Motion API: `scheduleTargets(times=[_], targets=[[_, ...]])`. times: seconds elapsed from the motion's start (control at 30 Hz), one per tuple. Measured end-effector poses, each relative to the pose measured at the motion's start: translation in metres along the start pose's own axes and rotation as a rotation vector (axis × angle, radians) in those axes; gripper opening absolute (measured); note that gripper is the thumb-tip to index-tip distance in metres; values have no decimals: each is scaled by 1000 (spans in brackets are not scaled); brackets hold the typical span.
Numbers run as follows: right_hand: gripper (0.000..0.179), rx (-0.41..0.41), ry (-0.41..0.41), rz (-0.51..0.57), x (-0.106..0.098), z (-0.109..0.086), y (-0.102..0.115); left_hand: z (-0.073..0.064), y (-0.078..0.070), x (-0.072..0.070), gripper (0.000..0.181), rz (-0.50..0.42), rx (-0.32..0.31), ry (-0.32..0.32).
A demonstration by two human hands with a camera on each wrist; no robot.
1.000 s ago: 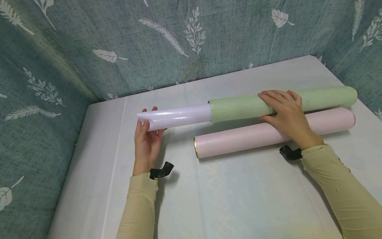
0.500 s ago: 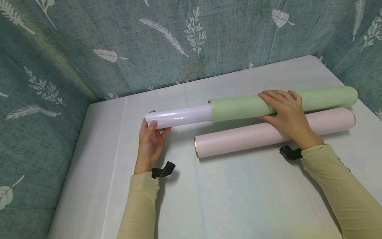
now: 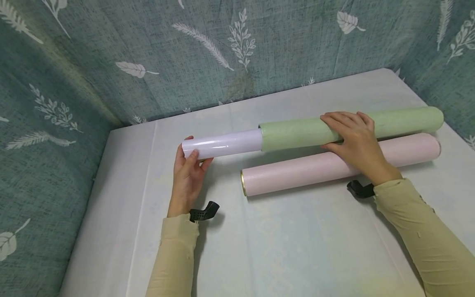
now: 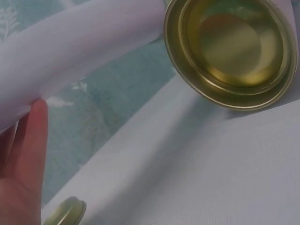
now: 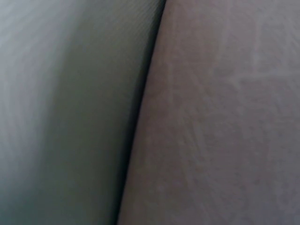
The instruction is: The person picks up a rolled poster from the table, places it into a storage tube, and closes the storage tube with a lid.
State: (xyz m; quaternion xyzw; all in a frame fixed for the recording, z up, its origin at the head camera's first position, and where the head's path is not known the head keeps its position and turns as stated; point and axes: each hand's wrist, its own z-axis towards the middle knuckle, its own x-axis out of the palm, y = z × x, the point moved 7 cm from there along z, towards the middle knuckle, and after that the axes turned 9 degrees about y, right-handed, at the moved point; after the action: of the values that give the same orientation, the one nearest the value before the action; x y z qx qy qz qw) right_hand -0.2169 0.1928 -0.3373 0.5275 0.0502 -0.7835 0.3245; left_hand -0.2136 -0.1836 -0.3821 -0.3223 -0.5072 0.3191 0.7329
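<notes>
A glossy pale-lilac rolled sheet [image 3: 226, 144] sticks out of the open left end of a green cardboard tube [image 3: 293, 134]. My left hand [image 3: 187, 173] pinches the roll's outer end, thumb in front and fingers behind; in the left wrist view fingers [image 4: 30, 145] touch the roll [image 4: 79, 40] from below. My right hand [image 3: 356, 142] grips the green tube around its middle from above. Just in front lies a pink tube [image 3: 297, 175], its gold metal end [image 4: 229, 51] facing left. A small gold metal cap [image 4: 68, 213] shows beside my left hand; whether it is held, I cannot tell.
A white-covered table [image 3: 297, 239] lies under both tubes. Teal fabric [image 3: 185, 62] with white leaf prints hangs behind and at both sides. The pink tube fills much of the right wrist view [image 5: 220, 117].
My left hand has moved right and pushed the roll further into the green tube, so less of it sticks out. The roll's flared outer edge now looks tighter. My right hand has stayed put.
</notes>
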Motion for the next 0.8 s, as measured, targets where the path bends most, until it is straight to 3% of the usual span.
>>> scheduleTargets(times=[0.47, 0.8], targets=[[77, -1, 2, -13, -1, -1, 0, 0, 0, -2, 48, -29, -8, -18], [77, -14, -9, -20, -1, 0, 0, 0, -2, 0, 50, -14, 24, -8]])
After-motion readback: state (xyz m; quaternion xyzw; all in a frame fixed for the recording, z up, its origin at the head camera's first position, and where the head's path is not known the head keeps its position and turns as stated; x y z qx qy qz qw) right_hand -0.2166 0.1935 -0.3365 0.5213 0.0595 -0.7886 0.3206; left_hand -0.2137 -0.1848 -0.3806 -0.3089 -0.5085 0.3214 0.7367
